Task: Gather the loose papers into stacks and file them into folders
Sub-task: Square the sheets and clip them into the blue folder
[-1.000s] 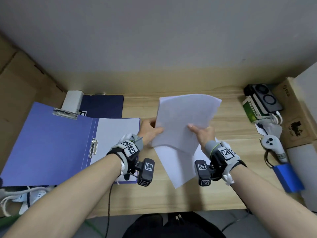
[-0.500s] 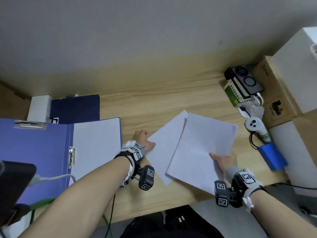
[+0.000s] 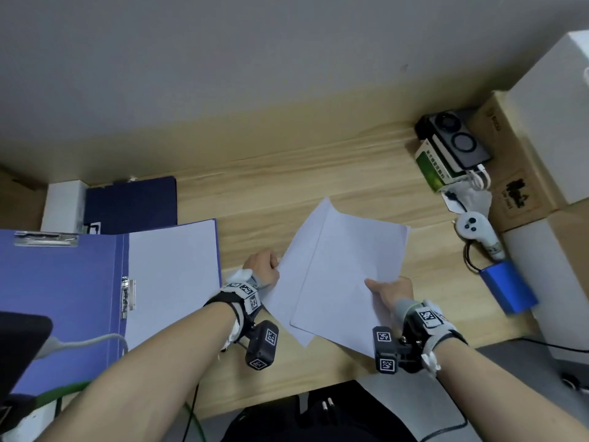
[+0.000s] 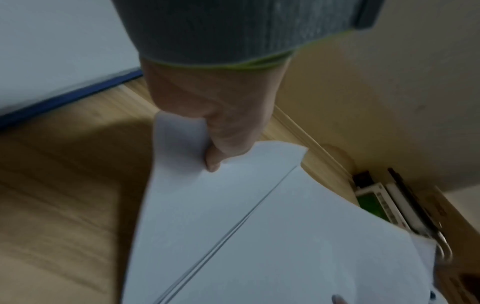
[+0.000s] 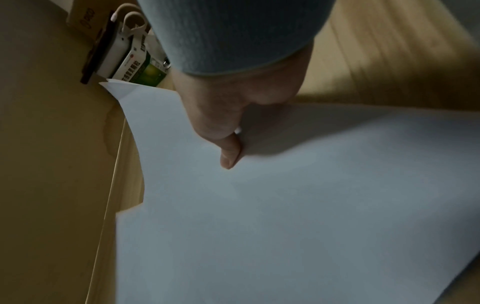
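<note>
Whereas a second ago both hands held the white sheets lifted and fanned above the desk, the papers now lie lower and flatter, and the view has swung to the right so that more of the boxes there shows. Since half a second ago little has changed: the two bundles overlap a bit more. The left hand (image 3: 263, 266) pinches the left edge of the lower sheets (image 3: 291, 275), thumb on top, as the left wrist view confirms. The right hand (image 3: 390, 293) pinches the near right edge of the upper sheets (image 3: 350, 269), thumb pressed on the top face. The hands are apart, one at each side of the paper. The sheets are thin, smooth and plain white, rectangular, skewed against each other, over the middle of the pale wood-grain desk (image 3: 318, 173).

To the left the blue folder (image 3: 63, 298) lies open, matte card with a metal clip (image 3: 128, 296) at its spine and a white page (image 3: 173, 272) on its right half. Behind it lies a dark navy folder (image 3: 132, 204), closed. At the right sit a green and white box (image 3: 433, 169), a white controller (image 3: 475, 232), a glossy blue block (image 3: 508, 290) and brown cardboard boxes (image 3: 516, 173).
</note>
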Tool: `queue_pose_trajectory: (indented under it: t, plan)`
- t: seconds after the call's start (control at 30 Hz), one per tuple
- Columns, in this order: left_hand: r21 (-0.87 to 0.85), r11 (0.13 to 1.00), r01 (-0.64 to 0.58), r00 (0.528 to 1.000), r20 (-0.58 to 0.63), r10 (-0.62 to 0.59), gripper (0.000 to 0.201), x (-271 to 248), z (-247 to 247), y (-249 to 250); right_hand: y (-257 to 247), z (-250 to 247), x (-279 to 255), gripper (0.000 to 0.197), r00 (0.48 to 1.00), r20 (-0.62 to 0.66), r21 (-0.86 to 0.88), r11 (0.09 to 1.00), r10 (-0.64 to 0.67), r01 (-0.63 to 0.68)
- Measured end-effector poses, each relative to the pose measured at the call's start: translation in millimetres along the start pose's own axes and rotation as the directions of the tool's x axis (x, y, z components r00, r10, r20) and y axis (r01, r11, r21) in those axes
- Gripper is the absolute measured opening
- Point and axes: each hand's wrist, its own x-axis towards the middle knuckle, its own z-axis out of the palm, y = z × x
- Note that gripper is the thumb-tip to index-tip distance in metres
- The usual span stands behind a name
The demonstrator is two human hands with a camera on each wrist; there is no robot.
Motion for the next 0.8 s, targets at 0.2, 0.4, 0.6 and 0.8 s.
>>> queue_pose_trajectory:
  t: [0.2, 0.4, 0.6, 0.8]
  plan:
    - [-0.204, 0.962, 0.182, 0.917, -0.317, -0.241, 0.029, -16.5, -52.8, -42.7, -38.1, 16.5, -16.1, 0.036, 0.994, 0.077, -0.021, 0.997, -0.077, 0.079]
    - [-0.59, 0.805, 0.066, 0.758, -0.495, -0.425, 0.028, -36.8, -103.1, -65.5, -62.7, 35.1, -19.4, 0.044, 0.989, 0.105, -0.143, 0.983, -0.101, 0.116]
    - [-0.759, 0.65, -0.047, 0.887, -0.33, -0.322, 0.024, -50.6, -83.3, -66.6, -82.9, 58.9, -42.4, 0.03, 0.956, 0.237, -0.138, 0.968, -0.172, 0.208]
    - [-0.835, 0.543, 0.093, 0.973, -0.04, -0.227, 0.024, -61.4, -63.0, -55.1, -103.3, 79.8, -65.8, 0.037, 0.909, 0.322, -0.053, 0.953, -0.266, 0.297]
